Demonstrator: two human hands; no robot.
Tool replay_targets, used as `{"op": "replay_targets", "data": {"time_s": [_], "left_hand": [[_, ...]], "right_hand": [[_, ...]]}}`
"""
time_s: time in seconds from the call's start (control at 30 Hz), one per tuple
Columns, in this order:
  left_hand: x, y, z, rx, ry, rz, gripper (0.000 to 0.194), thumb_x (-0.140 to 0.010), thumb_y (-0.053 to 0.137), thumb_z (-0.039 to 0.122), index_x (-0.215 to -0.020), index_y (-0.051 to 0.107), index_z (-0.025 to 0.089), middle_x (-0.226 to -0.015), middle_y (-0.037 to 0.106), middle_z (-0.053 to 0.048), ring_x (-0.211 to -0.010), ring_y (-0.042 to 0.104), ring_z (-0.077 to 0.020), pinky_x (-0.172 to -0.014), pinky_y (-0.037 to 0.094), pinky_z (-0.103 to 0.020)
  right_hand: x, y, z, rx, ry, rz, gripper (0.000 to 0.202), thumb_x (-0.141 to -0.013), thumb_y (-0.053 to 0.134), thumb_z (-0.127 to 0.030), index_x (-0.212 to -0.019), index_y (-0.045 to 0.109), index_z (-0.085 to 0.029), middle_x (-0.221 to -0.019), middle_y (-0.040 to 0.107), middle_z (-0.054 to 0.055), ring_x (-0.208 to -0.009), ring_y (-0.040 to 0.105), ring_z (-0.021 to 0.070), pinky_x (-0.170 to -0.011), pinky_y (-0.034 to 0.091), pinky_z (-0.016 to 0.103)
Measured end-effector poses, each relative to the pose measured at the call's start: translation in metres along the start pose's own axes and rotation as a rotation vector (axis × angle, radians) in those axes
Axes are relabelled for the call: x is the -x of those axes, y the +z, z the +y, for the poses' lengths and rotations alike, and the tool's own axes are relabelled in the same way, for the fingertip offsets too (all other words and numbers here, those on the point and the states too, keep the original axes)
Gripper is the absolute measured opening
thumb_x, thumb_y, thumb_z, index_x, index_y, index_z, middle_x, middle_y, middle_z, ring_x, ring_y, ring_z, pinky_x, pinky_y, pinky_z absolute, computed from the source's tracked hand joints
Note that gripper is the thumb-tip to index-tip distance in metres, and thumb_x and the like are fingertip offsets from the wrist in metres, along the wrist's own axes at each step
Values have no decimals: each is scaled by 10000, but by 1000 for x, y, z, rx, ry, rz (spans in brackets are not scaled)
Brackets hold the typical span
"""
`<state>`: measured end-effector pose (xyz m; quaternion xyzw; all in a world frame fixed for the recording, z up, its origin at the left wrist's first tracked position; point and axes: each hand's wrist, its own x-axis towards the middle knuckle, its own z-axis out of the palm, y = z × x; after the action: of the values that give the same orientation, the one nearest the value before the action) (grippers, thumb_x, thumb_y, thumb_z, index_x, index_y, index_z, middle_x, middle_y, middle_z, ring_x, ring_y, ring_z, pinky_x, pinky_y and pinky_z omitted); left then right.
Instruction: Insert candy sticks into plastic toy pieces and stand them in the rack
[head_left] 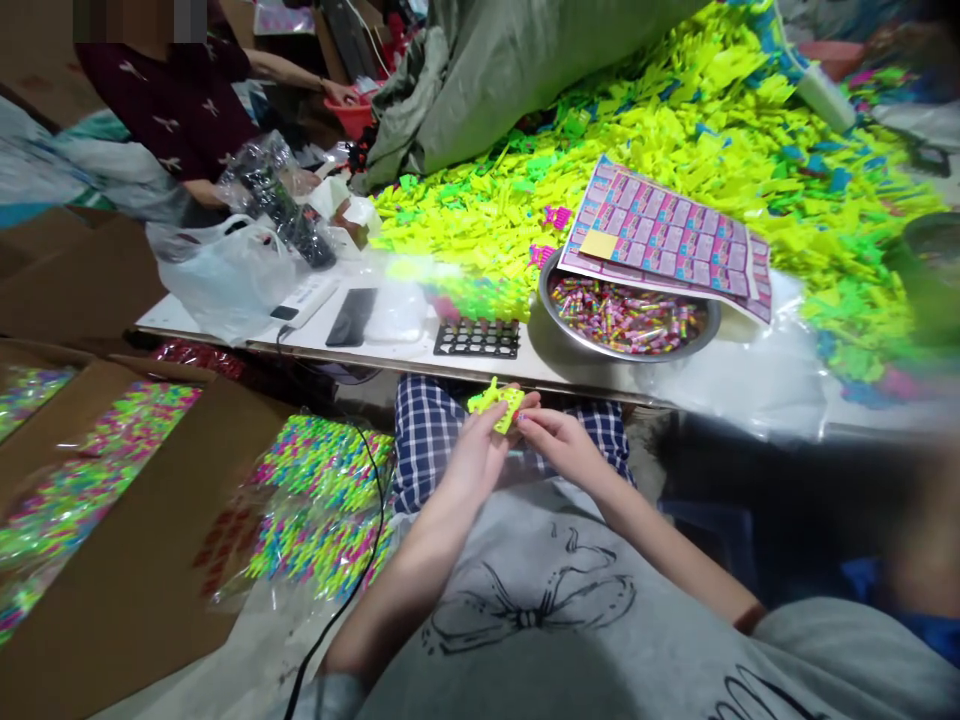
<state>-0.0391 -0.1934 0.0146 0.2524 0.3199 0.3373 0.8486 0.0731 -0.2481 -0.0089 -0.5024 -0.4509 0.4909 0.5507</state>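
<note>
Above the lap, near the table's front edge, my left hand holds a small yellow-green plastic piece between thumb and fingers. My right hand is beside it, thumb and fingertips pinched at the right edge of the piece. Something tiny and coloured shows at those fingertips, too small to make out. On the table ahead lies a black grid tray with small items along its back row. Right of it, a metal bowl holds many small wrapped, colourful sticks, partly covered by printed sheets.
Yellow-green plastic pieces are heaped behind the bowl. A phone and a plastic bag lie left on the table. Cardboard boxes with bagged colourful pieces stand lower left, near a black cable. Another person is upper left.
</note>
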Motion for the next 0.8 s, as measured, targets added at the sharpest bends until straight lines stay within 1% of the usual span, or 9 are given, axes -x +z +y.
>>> {"op": "replay_targets", "data": {"time_s": [0.07,0.13,0.2,0.3,0.37,0.47,0.63,0.8], "left_hand": [[-2,-4,1,-3,15,22,219,-761,550,196,-971,592,150,-919,686,-82,-790,633,-149,-739,480,-251],[-4,-7,2,13,19,33,219,-761,549,198,-970,593,152,-950,680,-85,-753,631,-133,-714,479,-236],[-5,-8,2,27,14,55,225,-757,550,198,-974,593,156,-977,673,-87,-785,630,-138,-724,478,-233],[-6,-7,1,32,1,78,232,-756,552,204,-980,596,159,-953,678,-88,-835,630,-154,-749,476,-240],[-7,-7,-1,33,-2,62,236,-759,551,211,-985,596,160,-936,680,-86,-832,633,-161,-749,480,-251],[-10,-7,-6,30,1,43,236,-759,552,208,-986,599,159,-927,682,-82,-820,635,-160,-729,483,-250],[-10,-4,-8,25,6,67,233,-754,552,201,-978,599,160,-911,685,-78,-846,632,-167,-746,473,-248],[-4,-3,-12,-6,-14,85,242,-755,554,218,-989,586,163,-932,681,-88,-853,632,-180,-740,467,-260]], "right_hand": [[-4,2,4,28,7,-25,223,-783,572,-327,-945,621,-182,-869,625,23,-860,567,174,-787,439,297],[-6,5,8,30,8,-18,226,-756,609,-290,-957,575,-194,-904,612,18,-854,565,162,-781,436,287],[-6,7,10,-27,16,1,229,-750,616,-279,-945,522,-204,-857,602,3,-773,568,140,-705,445,263],[-5,6,10,-95,36,40,212,-755,615,-293,-890,476,-208,-734,568,-28,-646,542,114,-596,426,229],[-4,3,9,-69,23,65,203,-740,632,-290,-851,487,-200,-722,545,-28,-648,528,113,-597,417,226],[-5,-4,9,-29,-11,84,194,-713,658,-275,-811,511,-192,-757,533,-15,-700,520,121,-634,416,234],[-5,-8,10,-17,-17,77,191,-714,657,-276,-812,514,-194,-786,546,0,-714,525,131,-641,422,245],[4,-8,18,-18,-13,65,190,-719,655,-274,-832,521,-199,-761,546,-7,-709,532,134,-645,429,249]]}}
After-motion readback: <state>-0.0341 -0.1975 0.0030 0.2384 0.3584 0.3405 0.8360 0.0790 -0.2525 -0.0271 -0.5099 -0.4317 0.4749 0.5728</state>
